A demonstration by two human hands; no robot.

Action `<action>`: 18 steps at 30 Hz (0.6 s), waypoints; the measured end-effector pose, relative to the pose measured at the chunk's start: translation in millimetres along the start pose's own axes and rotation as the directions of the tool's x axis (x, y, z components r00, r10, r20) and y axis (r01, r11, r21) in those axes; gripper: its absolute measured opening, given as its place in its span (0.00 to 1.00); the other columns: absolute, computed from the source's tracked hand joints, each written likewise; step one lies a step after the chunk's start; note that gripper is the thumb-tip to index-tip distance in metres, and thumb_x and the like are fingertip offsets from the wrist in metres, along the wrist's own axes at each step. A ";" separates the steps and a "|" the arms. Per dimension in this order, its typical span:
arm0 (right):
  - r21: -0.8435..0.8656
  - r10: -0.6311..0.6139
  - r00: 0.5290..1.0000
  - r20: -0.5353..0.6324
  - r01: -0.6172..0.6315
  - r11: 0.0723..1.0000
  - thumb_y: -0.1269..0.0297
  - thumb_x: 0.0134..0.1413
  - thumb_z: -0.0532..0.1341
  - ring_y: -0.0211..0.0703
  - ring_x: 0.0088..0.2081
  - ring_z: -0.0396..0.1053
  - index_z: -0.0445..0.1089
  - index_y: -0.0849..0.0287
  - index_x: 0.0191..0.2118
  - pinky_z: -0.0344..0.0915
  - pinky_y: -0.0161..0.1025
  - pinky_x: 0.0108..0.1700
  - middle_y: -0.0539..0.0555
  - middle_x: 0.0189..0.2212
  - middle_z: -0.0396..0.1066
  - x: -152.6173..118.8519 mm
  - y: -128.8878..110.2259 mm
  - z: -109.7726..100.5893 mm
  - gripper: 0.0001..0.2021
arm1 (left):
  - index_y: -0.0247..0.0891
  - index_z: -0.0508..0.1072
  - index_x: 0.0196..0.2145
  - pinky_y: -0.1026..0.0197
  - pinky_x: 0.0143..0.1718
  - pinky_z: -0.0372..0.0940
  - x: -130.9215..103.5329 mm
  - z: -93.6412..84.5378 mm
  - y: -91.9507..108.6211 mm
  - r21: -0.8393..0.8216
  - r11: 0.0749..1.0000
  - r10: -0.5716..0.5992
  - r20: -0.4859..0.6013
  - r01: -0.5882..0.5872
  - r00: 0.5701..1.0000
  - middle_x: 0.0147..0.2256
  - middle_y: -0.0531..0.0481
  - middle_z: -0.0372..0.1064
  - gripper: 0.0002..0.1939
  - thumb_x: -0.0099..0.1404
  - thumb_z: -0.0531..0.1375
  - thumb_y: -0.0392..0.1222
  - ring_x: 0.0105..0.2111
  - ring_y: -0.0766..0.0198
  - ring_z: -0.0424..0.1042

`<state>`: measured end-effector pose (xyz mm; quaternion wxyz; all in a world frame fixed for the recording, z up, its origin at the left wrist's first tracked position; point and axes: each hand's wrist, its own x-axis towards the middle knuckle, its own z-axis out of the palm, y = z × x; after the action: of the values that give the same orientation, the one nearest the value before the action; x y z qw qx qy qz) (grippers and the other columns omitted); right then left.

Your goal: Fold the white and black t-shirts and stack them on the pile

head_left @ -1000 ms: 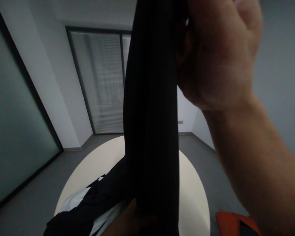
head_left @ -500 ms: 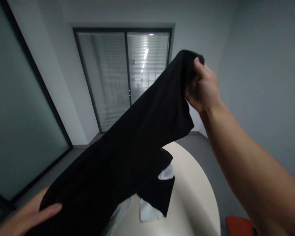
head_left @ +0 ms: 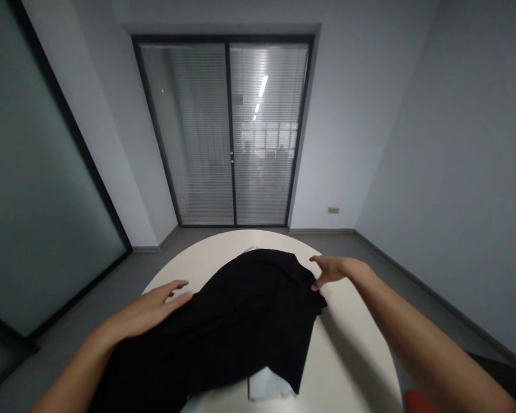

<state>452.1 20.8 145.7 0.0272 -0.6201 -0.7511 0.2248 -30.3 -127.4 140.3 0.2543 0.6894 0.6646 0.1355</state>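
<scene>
A black garment [head_left: 241,310] lies spread over the round table, wrinkled, its near left part running out of view at the bottom. My left hand [head_left: 155,307] is over its upper left edge, thumb and fingers apart. At the far right end of the garment, my right hand [head_left: 333,271] has its fingers spread, the thumb at the cloth's edge. Under the near edge, a pale folded cloth [head_left: 269,384] pokes out. A bit of white also shows beyond the garment's far edge. How the garment is cut is hard to make out.
The round cream table [head_left: 370,350] has its far rim toward a glass door with blinds [head_left: 262,137]. Frosted glass [head_left: 38,201] stands on the left. Something red [head_left: 415,401] shows at the lower right, beside the table.
The black garment, held up and stretched between both hands before, has come down onto the table. My right hand has lowered and let go; my left hand has moved forward and opened.
</scene>
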 end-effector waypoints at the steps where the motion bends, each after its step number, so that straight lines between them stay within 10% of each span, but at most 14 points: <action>1: -0.066 -0.068 0.998 0.013 0.068 0.995 0.51 0.11 0.79 0.75 0.64 0.58 0.68 0.58 0.61 0.60 0.62 0.60 0.71 0.63 0.61 -0.4 -6.3 17.5 0.58 | 0.40 0.66 0.63 0.49 0.65 0.54 24.3 2.1 4.5 -0.004 1.000 0.021 -0.039 -0.021 0.999 0.64 0.43 0.62 0.39 0.66 0.49 0.69 0.64 0.48 0.62; 5: -0.132 -0.305 0.939 0.162 0.326 0.936 0.44 0.04 0.79 0.80 0.71 0.29 0.43 0.45 0.73 0.50 0.73 0.63 0.64 0.74 0.31 -15.9 -32.5 93.5 0.80 | 0.34 0.59 0.67 0.47 0.69 0.41 124.9 33.6 30.3 -0.207 0.976 0.067 -0.004 -0.066 0.998 0.69 0.36 0.49 0.48 0.61 0.54 0.72 0.69 0.44 0.50; 9: -0.180 -0.355 0.924 0.139 0.376 0.909 0.49 0.04 0.80 0.85 0.70 0.22 0.37 0.41 0.74 0.44 0.82 0.60 0.64 0.74 0.26 -38.3 -43.0 151.5 0.82 | 0.30 0.50 0.70 0.51 0.70 0.39 190.1 89.2 54.1 -0.338 0.937 0.112 0.062 -0.085 0.992 0.72 0.34 0.39 0.54 0.60 0.56 0.72 0.71 0.46 0.43; 13: -0.193 -0.342 0.938 0.057 0.346 0.918 0.48 0.21 0.78 0.81 0.70 0.36 0.33 0.44 0.74 0.40 0.79 0.64 0.64 0.73 0.37 -41.8 -40.4 161.3 0.74 | 0.31 0.52 0.69 0.53 0.70 0.41 216.1 132.6 67.5 -0.482 0.869 0.174 0.093 -0.108 0.980 0.71 0.35 0.43 0.52 0.58 0.63 0.66 0.71 0.46 0.44; 18: -0.176 -0.388 0.902 -0.192 0.357 0.917 0.55 0.36 0.75 0.66 0.69 0.47 0.38 0.50 0.74 0.55 0.62 0.65 0.64 0.73 0.42 -22.7 -32.5 153.2 0.63 | 0.30 0.73 0.52 0.49 0.55 0.66 223.3 154.0 69.4 -0.644 0.765 0.243 0.282 -0.005 0.928 0.51 0.39 0.74 0.27 0.65 0.63 0.56 0.52 0.46 0.73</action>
<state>378.5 -51.5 25.7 0.1111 -0.4864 -0.8617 0.0926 127.2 67.2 15.0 0.5751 0.6191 0.4762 0.2433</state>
